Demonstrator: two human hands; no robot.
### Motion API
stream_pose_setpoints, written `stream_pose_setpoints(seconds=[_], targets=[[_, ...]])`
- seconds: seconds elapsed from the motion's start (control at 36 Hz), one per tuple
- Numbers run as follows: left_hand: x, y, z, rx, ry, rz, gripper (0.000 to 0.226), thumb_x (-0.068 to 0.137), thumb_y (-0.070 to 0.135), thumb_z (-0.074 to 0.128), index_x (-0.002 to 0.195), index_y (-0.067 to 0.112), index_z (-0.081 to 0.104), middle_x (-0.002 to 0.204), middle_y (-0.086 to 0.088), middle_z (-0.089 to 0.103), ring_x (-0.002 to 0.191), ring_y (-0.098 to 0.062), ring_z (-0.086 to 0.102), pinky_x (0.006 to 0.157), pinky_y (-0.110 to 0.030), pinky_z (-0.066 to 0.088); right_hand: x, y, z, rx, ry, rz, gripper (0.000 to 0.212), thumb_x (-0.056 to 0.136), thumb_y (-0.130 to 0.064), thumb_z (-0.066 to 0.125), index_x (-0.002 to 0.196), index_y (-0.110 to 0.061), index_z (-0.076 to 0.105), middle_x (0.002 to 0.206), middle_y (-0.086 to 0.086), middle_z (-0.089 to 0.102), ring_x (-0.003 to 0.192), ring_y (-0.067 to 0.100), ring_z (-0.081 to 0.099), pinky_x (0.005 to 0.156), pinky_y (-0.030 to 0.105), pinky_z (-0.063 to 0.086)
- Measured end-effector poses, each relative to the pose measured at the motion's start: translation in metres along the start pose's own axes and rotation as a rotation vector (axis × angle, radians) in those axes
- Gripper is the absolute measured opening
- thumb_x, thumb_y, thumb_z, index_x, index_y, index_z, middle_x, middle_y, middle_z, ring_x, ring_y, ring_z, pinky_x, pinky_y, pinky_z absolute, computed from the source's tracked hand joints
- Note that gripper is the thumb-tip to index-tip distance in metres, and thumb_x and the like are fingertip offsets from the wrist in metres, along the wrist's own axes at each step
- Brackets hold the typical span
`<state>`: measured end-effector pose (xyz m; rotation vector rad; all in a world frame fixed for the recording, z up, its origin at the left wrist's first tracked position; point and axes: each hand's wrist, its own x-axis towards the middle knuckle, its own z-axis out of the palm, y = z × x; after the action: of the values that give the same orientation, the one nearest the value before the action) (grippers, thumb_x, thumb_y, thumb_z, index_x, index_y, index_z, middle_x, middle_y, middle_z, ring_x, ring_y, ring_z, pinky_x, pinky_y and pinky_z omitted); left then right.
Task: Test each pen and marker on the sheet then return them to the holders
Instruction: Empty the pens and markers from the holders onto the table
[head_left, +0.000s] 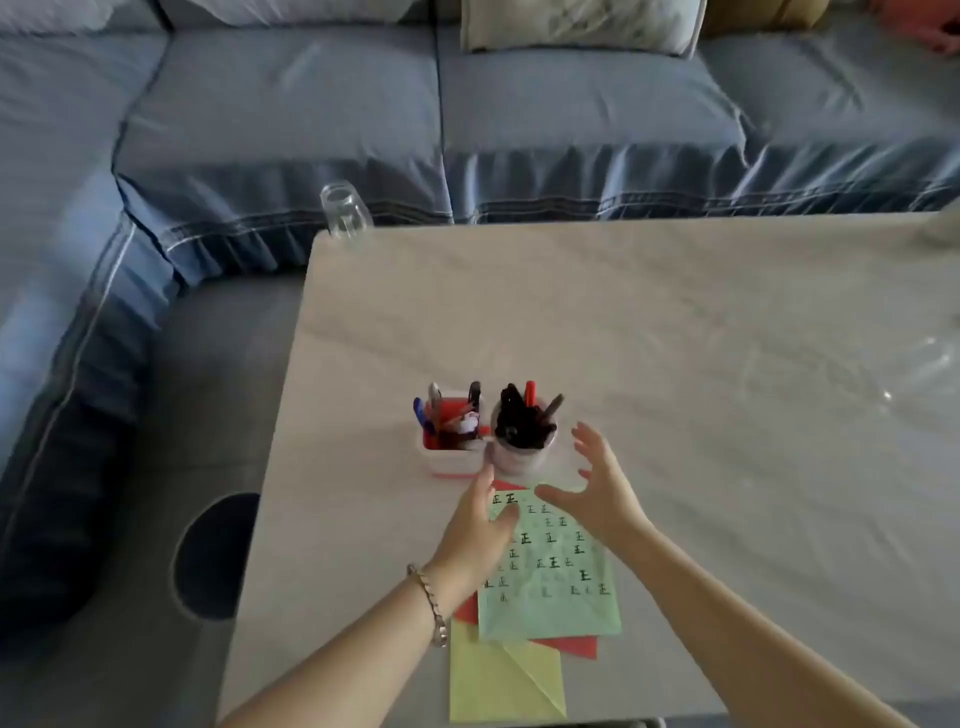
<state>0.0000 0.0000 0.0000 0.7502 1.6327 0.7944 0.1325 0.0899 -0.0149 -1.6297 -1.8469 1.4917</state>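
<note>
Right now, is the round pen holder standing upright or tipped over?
Upright: the round holder stands on its base on the table, with pens sticking up out of its open top.

The left hand (480, 530) covers the sheet's (550, 582) 10 o'clock corner; its marks are too small to read. Red paper (571, 647) lies mostly hidden beneath. The pens (524, 421) blur together. The frame cuts the bench (675, 338) at 3 o'clock.

green marked sheet (556, 577) flat, red holder (451, 441) touching round holder (522, 452), pens upright

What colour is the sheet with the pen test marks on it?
Pale green paper sheet, seen in the head view.
</note>
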Motion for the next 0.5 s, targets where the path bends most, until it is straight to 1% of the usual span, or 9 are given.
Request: stream_pose_setpoints(seconds=[0.06,0.11,0.17,0.19,0.22,0.28,0.33,0.42,0.5], targets=[[0.018,-0.017,0.006,-0.028,0.000,0.067,0.068,0.096,0.016,0.047,0.148,0.032,0.007,0.154,0.012,0.014,0.140,-0.005,0.014,0.108,-0.024,0.019,0.021,0.016,0.009,0.019,-0.002,-0.077,0.097,0.066,-0.016,0.081,0.142,-0.016,0.021,0.147,0.002,0.030,0.132,0.014,0.033,0.102,0.023,0.031],[0.034,-0.032,0.007,-0.023,-0.006,0.131,0.071,0.095,0.011,0.045,0.146,0.039,0.006,0.152,0.020,0.012,0.134,0.005,0.022,0.104,-0.019,0.023,0.043,0.030,0.014,0.010,-0.022,-0.127,0.099,0.064,-0.015,0.082,0.142,-0.015,0.022,0.146,-0.001,0.031,0.131,0.011,0.032,0.103,0.025,0.031],[0.044,-0.045,0.010,-0.033,0.010,0.195,0.072,0.094,0.006,0.041,0.142,0.046,0.006,0.146,0.028,0.018,0.109,0.026,0.036,0.089,-0.003,0.031,0.059,0.043,0.020,0.026,-0.031,-0.193,0.097,0.061,-0.014,0.083,0.140,-0.016,0.025,0.139,-0.007,0.035,0.126,0.007,0.034,0.102,0.025,0.032],[0.049,-0.052,0.010,-0.048,0.016,0.233,0.071,0.095,0.004,0.040,0.138,0.050,0.007,0.141,0.033,0.021,0.100,0.031,0.037,0.082,0.002,0.031,0.065,0.049,0.023,0.036,-0.036,-0.232,0.096,0.060,-0.014,0.083,0.138,-0.017,0.028,0.134,-0.011,0.038,0.124,0.005,0.036,0.101,0.025,0.033],[0.052,-0.054,0.009,-0.070,0.005,0.270,0.070,0.095,0.002,0.038,0.133,0.054,0.009,0.135,0.037,0.024,0.101,0.032,0.035,0.082,0.004,0.030,0.070,0.052,0.024,0.032,-0.040,-0.272,0.094,0.059,-0.016,0.084,0.137,-0.019,0.032,0.131,-0.012,0.041,0.123,0.005,0.039,0.102,0.026,0.034],[0.062,-0.062,0.007,-0.106,-0.008,0.333,0.068,0.096,0.001,0.036,0.126,0.057,0.015,0.130,0.042,0.025,0.117,0.027,0.029,0.094,0.000,0.026,0.080,0.060,0.027,0.048,-0.016,-0.323,0.089,0.056,-0.018,0.084,0.132,-0.021,0.038,0.128,-0.010,0.050,0.122,0.009,0.046,0.104,0.032,0.037],[0.066,-0.065,0.006,-0.124,-0.015,0.374,0.067,0.096,-0.002,0.035,0.128,0.053,0.018,0.133,0.039,0.027,0.126,0.019,0.026,0.100,-0.005,0.024,0.085,0.063,0.030,0.081,0.033,-0.359,0.080,0.057,-0.015,0.085,0.125,-0.024,0.044,0.123,-0.008,0.057,0.117,0.011,0.052,0.103,0.037,0.041],[0.070,-0.069,0.006,-0.158,-0.018,0.409,0.064,0.095,-0.005,0.035,0.135,0.042,0.019,0.135,0.029,0.033,0.124,0.018,0.031,0.094,-0.001,0.029,0.084,0.063,0.031,0.098,0.088,-0.394,0.076,0.056,-0.014,0.086,0.120,-0.027,0.047,0.118,-0.010,0.059,0.114,0.010,0.054,0.102,0.038,0.042],[0.065,-0.069,0.008,-0.143,0.001,0.430,0.063,0.095,-0.002,0.038,0.142,0.035,0.021,0.137,0.024,0.036,0.121,0.017,0.034,0.091,0.000,0.034,0.071,0.064,0.028,0.112,0.136,-0.418,0.079,0.052,-0.024,0.087,0.121,-0.023,0.048,0.122,-0.006,0.060,0.115,0.010,0.055,0.102,0.042,0.043]])
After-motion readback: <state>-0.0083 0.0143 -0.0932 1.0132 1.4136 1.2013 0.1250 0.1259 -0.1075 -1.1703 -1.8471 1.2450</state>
